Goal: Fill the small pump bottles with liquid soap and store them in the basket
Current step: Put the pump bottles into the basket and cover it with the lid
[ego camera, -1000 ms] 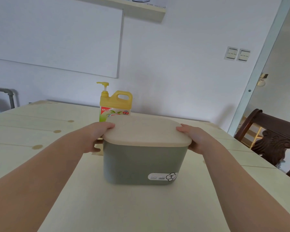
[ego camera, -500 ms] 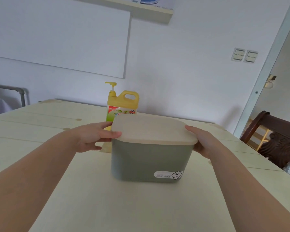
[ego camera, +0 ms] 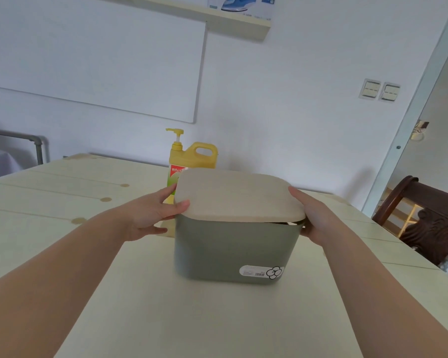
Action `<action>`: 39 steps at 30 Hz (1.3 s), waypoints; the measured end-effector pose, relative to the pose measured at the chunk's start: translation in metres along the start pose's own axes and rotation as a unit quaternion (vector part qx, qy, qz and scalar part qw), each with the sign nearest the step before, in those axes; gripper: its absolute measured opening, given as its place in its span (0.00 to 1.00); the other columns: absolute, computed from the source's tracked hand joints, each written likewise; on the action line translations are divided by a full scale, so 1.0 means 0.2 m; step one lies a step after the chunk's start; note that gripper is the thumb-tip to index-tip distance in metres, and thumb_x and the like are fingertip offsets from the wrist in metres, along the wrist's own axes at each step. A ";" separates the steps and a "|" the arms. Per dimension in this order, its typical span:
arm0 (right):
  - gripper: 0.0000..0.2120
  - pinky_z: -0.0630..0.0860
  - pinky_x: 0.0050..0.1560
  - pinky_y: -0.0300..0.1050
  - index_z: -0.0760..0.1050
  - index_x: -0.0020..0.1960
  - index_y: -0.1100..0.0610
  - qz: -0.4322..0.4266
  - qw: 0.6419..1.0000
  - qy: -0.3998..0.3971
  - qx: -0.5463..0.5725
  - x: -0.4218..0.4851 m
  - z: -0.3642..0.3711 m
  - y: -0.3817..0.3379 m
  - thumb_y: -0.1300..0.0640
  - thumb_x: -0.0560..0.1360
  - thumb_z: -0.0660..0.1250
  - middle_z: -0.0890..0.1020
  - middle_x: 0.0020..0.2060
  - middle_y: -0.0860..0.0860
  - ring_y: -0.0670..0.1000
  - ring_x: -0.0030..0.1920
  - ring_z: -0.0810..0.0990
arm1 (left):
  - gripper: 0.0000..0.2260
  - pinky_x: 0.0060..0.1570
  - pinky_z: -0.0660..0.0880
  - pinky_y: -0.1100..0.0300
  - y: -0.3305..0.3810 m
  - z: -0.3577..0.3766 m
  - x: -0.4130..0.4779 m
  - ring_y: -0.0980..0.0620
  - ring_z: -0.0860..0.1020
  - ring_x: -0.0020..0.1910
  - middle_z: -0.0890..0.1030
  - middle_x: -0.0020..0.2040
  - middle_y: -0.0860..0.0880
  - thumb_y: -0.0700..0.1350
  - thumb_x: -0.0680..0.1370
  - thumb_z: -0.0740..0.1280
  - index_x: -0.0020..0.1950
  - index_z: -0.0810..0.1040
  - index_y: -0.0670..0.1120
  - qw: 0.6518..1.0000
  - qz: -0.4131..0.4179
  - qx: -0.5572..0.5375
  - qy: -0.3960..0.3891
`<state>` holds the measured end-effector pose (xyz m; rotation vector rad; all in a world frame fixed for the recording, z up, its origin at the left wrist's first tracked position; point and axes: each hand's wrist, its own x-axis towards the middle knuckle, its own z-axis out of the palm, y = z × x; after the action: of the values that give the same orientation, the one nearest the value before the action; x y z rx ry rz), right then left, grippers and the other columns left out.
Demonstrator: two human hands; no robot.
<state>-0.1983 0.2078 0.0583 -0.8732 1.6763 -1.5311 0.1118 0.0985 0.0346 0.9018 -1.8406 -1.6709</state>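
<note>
left hand [ego camera: 150,215]: is pinching the left edge of the lid [ego camera: 236,195], with the thumb lying on its near corner and the forefinger reaching along the far side; the lower fingers are hanging loose beside the basket wall.
right hand [ego camera: 318,218]: is gripping the lid's right edge with fingers curling round it; how the thumb is lying cannot be told.
lid: beige, sitting at centre frame and tilting slightly, with a dark gap opening at its near right corner above the rim.
basket [ego camera: 233,249]: grey-green, standing at centre frame on the surface [ego camera: 192,319], a sticker [ego camera: 261,272] showing at the lower right of its front wall; its inside is hidden.
small pump bottles: not showing anywhere; whether they are waiting inside the basket cannot be told.
soap jug [ego camera: 194,156]: yellow, with pump and handle, standing just behind the basket's upper left corner, partly hidden by the lid.
step: the lid is probably being lifted off, so the task is only just beginning.
risks: the left side is seemingly lagging behind the right, so a lopsided pull could jam the lid and drag the light basket along. A lid swinging back and left could knock the jug over. The thin left pinch could slip.
</note>
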 end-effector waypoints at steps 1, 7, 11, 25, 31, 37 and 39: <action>0.11 0.72 0.41 0.43 0.77 0.53 0.50 0.001 1.000 0.002 -0.003 0.00 0.00 0.00 0.45 0.76 0.67 0.80 0.44 0.47 0.49 0.41 0.76 | 0.54 0.64 0.64 0.49 -0.01 0.00 -0.01 0.56 0.70 0.65 0.75 0.64 0.57 0.62 0.49 0.80 0.71 0.59 0.67 1.000 0.007 0.010 -0.015; 0.12 0.74 0.47 0.45 0.78 0.50 0.50 0.012 1.000 0.009 -0.007 0.01 0.01 -0.01 0.43 0.74 0.68 0.82 0.46 0.47 0.50 0.45 0.78 | 0.42 0.64 0.68 0.49 -0.01 -0.01 0.00 0.55 0.72 0.64 0.78 0.62 0.54 0.57 0.64 0.76 0.71 0.56 0.69 0.999 0.025 0.038 0.007; 0.18 0.75 0.59 0.49 0.80 0.56 0.53 0.022 1.000 -0.004 -0.002 0.02 0.01 0.00 0.42 0.72 0.70 0.83 0.51 0.51 0.53 0.48 0.80 | 0.41 0.61 0.69 0.52 -0.03 -0.01 0.00 0.58 0.74 0.62 0.79 0.60 0.57 0.63 0.62 0.75 0.71 0.59 0.68 0.999 0.034 0.012 0.009; 0.08 0.75 0.52 0.44 0.77 0.53 0.63 -0.002 1.000 -0.011 0.002 -0.01 0.00 0.05 0.59 0.77 0.66 0.83 0.48 0.55 0.52 0.46 0.80 | 0.40 0.52 0.73 0.55 0.00 0.01 0.01 0.54 0.78 0.56 0.81 0.55 0.53 0.63 0.59 0.76 0.68 0.68 0.60 0.998 0.001 -0.036 0.052; 0.08 0.75 0.44 0.42 0.77 0.52 0.60 -0.014 0.999 -0.010 -0.043 -0.01 0.00 0.05 0.57 0.77 0.67 0.82 0.45 0.53 0.50 0.42 0.79 | 0.24 0.56 0.73 0.54 0.03 0.03 0.03 0.49 0.78 0.53 0.81 0.55 0.47 0.48 0.70 0.72 0.64 0.71 0.55 0.993 -0.041 -0.063 0.091; 0.23 0.74 0.55 0.45 0.68 0.67 0.60 -0.015 1.000 -0.009 -0.021 -0.01 0.00 0.04 0.59 0.75 0.70 0.78 0.56 0.53 0.49 0.47 0.79 | 0.10 0.57 0.73 0.56 0.08 0.04 0.03 0.46 0.78 0.52 0.81 0.54 0.43 0.39 0.74 0.68 0.54 0.76 0.45 0.984 -0.070 -0.119 0.109; 0.33 0.74 0.53 0.45 0.61 0.75 0.58 -0.016 1.000 -0.005 -0.021 0.00 -0.01 0.05 0.58 0.74 0.71 0.75 0.62 0.55 0.49 0.50 0.79 | 0.09 0.57 0.73 0.56 0.10 0.03 0.03 0.45 0.78 0.53 0.81 0.54 0.41 0.38 0.73 0.69 0.53 0.76 0.43 0.985 -0.083 -0.113 0.102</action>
<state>-0.1998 0.2095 0.0486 -0.9333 1.7009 -1.5142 0.0999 0.0992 0.0522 1.1064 -1.4430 -1.7699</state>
